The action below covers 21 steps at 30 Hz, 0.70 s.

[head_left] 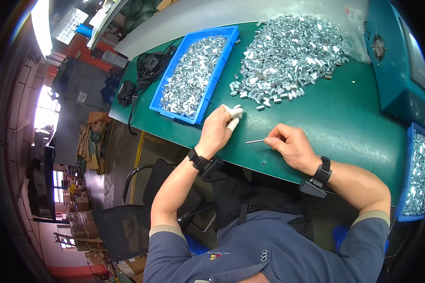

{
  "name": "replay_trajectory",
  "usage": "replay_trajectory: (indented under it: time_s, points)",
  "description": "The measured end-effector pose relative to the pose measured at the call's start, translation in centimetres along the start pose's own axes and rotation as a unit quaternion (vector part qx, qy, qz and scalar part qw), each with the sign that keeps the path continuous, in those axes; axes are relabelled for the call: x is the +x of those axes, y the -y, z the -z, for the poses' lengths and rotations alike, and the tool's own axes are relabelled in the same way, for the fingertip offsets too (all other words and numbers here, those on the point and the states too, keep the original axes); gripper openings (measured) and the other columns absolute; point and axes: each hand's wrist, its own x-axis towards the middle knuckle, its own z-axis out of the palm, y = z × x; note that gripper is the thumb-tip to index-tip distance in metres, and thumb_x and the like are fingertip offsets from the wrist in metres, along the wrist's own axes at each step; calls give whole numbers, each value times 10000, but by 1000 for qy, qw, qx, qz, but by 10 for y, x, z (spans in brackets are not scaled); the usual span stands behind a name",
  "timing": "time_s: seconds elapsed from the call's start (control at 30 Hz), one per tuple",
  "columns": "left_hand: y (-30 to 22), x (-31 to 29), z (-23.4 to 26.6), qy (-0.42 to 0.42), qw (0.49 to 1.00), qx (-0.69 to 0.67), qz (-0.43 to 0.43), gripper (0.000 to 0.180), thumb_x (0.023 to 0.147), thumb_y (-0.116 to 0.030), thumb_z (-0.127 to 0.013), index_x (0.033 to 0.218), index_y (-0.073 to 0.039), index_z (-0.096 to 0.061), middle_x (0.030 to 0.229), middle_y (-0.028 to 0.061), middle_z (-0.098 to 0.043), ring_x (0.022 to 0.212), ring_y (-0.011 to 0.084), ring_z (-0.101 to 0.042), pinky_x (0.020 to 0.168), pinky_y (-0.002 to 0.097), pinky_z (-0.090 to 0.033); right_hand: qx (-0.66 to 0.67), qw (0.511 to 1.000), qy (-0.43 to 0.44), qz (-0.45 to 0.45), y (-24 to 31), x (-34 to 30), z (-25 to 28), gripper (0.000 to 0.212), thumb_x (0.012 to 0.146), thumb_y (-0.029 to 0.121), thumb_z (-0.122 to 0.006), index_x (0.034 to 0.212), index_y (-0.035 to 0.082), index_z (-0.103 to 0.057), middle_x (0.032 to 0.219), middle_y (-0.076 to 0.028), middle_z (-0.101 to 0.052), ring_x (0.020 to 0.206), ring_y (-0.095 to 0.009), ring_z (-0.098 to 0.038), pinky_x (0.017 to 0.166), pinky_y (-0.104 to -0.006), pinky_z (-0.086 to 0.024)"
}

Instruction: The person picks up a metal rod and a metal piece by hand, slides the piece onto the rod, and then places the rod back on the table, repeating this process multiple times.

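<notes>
1. From the head view, the person sat at a dark green desk (344,118), both bare forearms reaching up onto it from the lower edge, each wrist wearing a black band.
2. The right hand (292,147) rested near the desk's front edge, its fingers (270,140) pinched shut on one end of a thin, straight metal pin (255,141). The pin pointed left, lying roughly level just above the desk surface, in the gap between the two hands.
3. The left hand (217,129) lay just left of the pin, not touching it. Two of its fingers (233,118) wore white fingertip covers and were curled close together; I could not tell whether they held any small piece.
4. Beyond the left hand spread a large loose heap of small shiny silver metal parts (288,52), with its nearest stragglers just above the covered fingertips.
5. To the left of that heap stood a blue rectangular plastic tray (230,33), filled with the same silver parts, its near corner just beside the left hand.
6. At the far right edge sat a second blue plastic bin (414,129) of silver parts, with a teal machine housing (392,70) behind it.
7. Black cables and a small black device (141,70) lay at the desk's left end.
</notes>
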Motion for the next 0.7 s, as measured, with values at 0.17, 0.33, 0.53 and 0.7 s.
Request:
replay_trajectory:
  time_s: [0.17, 0.33, 0.53, 0.7]
  points:
    - [-9, -20, -18, -3, 862, -459, 215, 212, 975, -46, -703, 1187, -33, -700, 1040, 75, -740, 910, 134, -677, 820, 275, -546, -17, 1000, -25, 3, 4, 0, 0, 165, 981, 155, -733, 953, 2, -677, 781, 9, -642, 706, -51, -535, 619, -245, -446]
    - [-17, -36, -27, 0, 810, -540, 229, 207, 984, -59, -702, 1187, -35, -667, 1057, 101, -743, 901, 151, -700, 809, 271, -557, 14, 998, -60, 1, -2, 2, -3, 139, 979, 129, -734, 961, 8, -667, 780, 22, -625, 704, -44, -520, 615, -236, -434]
    - [-23, -41, -29, -10, 800, -555, 227, 188, 983, -68, -709, 1162, -37, -663, 1047, 111, -745, 870, 154, -708, 806, 274, -563, 1, 997, -72, 5, -1, 1, -4, 126, 983, 112, -729, 974, 9, -657, 787, 28, -619, 714, -41, -518, 620, -229, -428]
    - [-30, -46, -32, 24, 808, -551, 209, 195, 974, -58, -720, 1156, -27, -658, 1048, 104, -739, 906, 164, -722, 819, 285, -578, 11, 996, -87, 7, 1, 0, -4, 123, 977, 109, -733, 965, 8, -665, 782, 18, -629, 715, -46, -531, 624, -235, -435]
